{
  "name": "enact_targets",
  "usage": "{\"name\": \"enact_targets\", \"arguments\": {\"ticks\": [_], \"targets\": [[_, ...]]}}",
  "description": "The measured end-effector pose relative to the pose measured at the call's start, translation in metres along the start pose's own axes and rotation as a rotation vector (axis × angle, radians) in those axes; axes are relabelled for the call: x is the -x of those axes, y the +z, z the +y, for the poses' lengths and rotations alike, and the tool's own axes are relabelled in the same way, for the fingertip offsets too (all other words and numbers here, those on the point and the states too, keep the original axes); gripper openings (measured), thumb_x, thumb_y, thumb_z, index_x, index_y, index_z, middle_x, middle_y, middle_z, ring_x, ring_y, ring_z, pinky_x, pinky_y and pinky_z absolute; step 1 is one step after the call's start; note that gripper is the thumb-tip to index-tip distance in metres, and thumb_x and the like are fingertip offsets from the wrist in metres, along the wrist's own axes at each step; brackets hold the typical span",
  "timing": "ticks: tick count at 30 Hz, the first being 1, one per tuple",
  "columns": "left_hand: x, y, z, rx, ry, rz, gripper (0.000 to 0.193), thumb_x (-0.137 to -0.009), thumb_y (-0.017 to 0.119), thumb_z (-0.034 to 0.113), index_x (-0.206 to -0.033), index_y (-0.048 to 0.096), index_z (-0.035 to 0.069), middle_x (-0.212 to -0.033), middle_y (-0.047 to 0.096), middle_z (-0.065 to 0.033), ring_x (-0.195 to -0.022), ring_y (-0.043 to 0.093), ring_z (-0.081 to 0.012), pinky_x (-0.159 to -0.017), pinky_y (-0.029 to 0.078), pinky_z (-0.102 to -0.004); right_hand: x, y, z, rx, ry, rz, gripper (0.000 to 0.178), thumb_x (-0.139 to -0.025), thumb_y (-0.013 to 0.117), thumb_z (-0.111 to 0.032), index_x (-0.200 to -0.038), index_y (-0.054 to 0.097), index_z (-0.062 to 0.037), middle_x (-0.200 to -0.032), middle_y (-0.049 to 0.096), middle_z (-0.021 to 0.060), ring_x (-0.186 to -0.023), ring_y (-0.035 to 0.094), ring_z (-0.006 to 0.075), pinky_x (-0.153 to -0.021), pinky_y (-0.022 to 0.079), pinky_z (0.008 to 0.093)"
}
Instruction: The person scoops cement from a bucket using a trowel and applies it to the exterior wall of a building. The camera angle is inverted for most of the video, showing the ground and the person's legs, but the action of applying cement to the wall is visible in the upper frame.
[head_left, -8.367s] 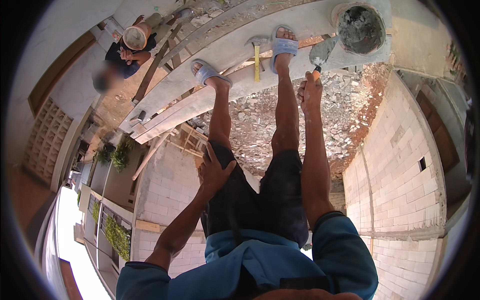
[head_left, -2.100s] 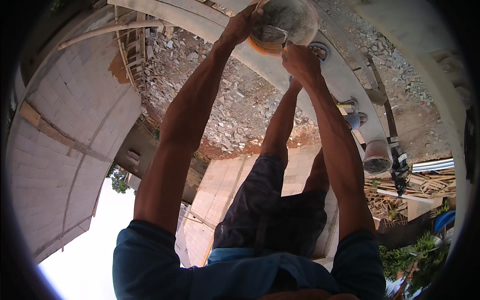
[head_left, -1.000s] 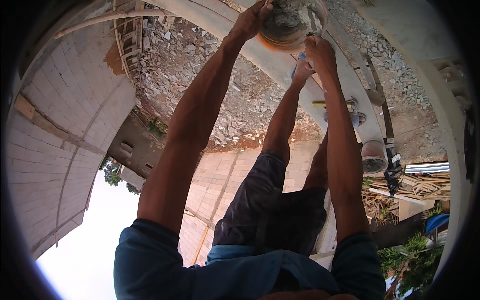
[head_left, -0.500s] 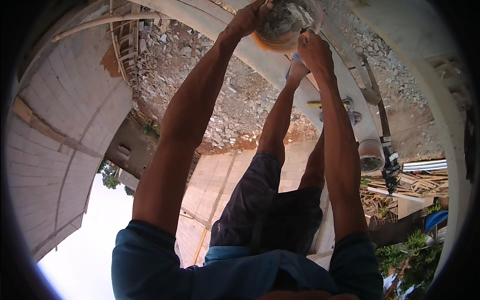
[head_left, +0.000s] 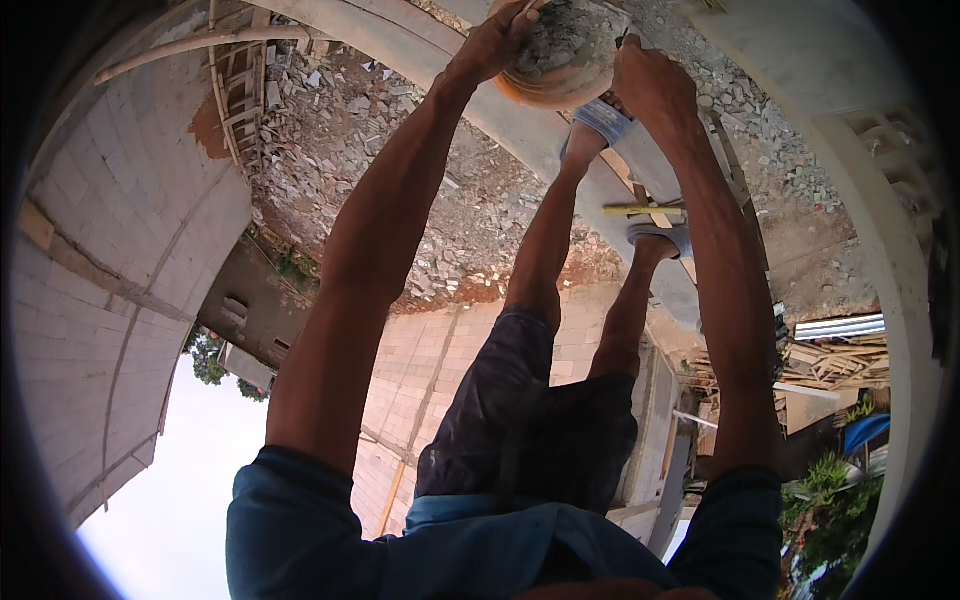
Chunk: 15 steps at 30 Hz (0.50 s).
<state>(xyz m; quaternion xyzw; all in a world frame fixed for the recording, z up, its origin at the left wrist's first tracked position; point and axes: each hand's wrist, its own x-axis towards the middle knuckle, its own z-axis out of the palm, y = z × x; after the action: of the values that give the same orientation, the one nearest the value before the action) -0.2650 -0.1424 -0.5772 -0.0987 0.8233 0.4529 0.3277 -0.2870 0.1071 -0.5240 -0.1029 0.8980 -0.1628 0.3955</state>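
At the top edge, a worn orange-white bucket (head_left: 560, 92) holds grey wet mortar (head_left: 570, 40). My left hand (head_left: 497, 42) is closed on the bucket's left rim. My right hand (head_left: 655, 85) is beside the right rim, its fingers wrapped round the dark handle of a trowel (head_left: 622, 42). Most of the blade is hard to make out against the bucket's rim. Both arms reach far forward.
My sandalled feet (head_left: 603, 122) stand on a narrow raised concrete-and-plank walkway (head_left: 530, 125). A yellow tool or strip (head_left: 640, 210) lies between them. Broken rubble (head_left: 460, 210) spreads below. Block walls (head_left: 110, 200) rise at left; scrap wood (head_left: 835, 362) is piled at right.
My right hand has moved right with the trowel, from over the mortar to the bucket's right side. My left hand stays on the rim. A second bucket at right is now hidden behind my forearm.
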Motion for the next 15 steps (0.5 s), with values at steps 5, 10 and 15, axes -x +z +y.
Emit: {"name": "enact_targets", "arguments": {"ticks": [5, 10, 15], "targets": [[0.003, 0.006, -0.005, 0.128, 0.047, 0.078, 0.055, -0.105, 0.044, 0.053, -0.147, 0.049, 0.018, -0.125, 0.064, -0.0123, -0.117, 0.058, -0.0208, -0.102, 0.046, -0.0364, -0.018, 0.064, -0.006, -0.409, 0.193, -0.238, 0.032, -0.098, 0.055, -0.028, -0.098, 0.063, 0.0032, -0.076, 0.066, 0.0202, -0.068, 0.066, 0.0336, -0.057, 0.053, 0.0424], [0.01, 0.002, -0.002, 0.192, -0.047, 0.058, 0.053, -0.105, 0.044, 0.053, -0.144, 0.051, 0.018, -0.125, 0.064, -0.0124, -0.115, 0.058, -0.02, -0.101, 0.046, -0.0369, -0.008, 0.085, -0.047, -1.321, 0.529, -0.574, 0.036, -0.102, 0.056, -0.032, -0.103, 0.06, 0.0045, -0.067, 0.054, 0.0037, -0.037, 0.04, 0.0067, -0.03, 0.036, 0.0254], [0.013, 0.002, 0.002, 0.065, -0.072, 0.073, 0.053, -0.106, 0.044, 0.053, -0.143, 0.052, 0.017, -0.122, 0.064, -0.0124, -0.113, 0.058, -0.0193, -0.099, 0.047, -0.0366, 0.001, 0.119, -0.025, -2.688, 0.419, -0.938, 0.046, -0.104, 0.054, -0.031, -0.127, 0.047, 0.0083, -0.073, 0.05, 0.0013, -0.043, 0.039, -0.001, -0.033, 0.029, 0.0155]]}}
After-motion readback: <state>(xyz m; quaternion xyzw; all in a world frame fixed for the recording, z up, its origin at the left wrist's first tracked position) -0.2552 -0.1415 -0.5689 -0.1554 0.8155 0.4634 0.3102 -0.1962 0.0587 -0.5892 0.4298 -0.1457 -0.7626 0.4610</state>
